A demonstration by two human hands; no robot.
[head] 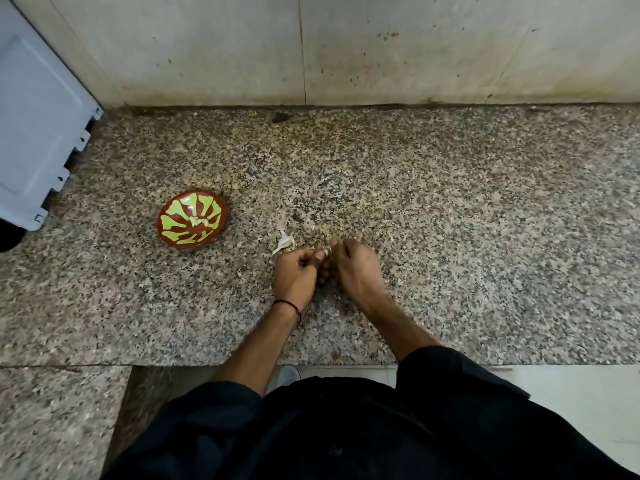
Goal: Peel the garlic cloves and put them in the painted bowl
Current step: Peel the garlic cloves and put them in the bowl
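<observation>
The painted bowl (192, 221), red-brown with yellow-green strokes, sits on the speckled granite counter (450, 220) to the left of my hands; pale pieces lie at its bottom. My left hand (296, 277) and my right hand (356, 268) meet fingertip to fingertip just above the counter. Both pinch a small garlic clove (325, 252), of which only a white bit shows between the fingers. A heap of white garlic skin (284, 243) lies on the counter just beyond my left hand.
A pale blue-white appliance (38, 126) stands at the far left against the stained wall (346, 46). The counter's front edge runs below my forearms, with a lower step at the left. A shoe shows on the floor beneath.
</observation>
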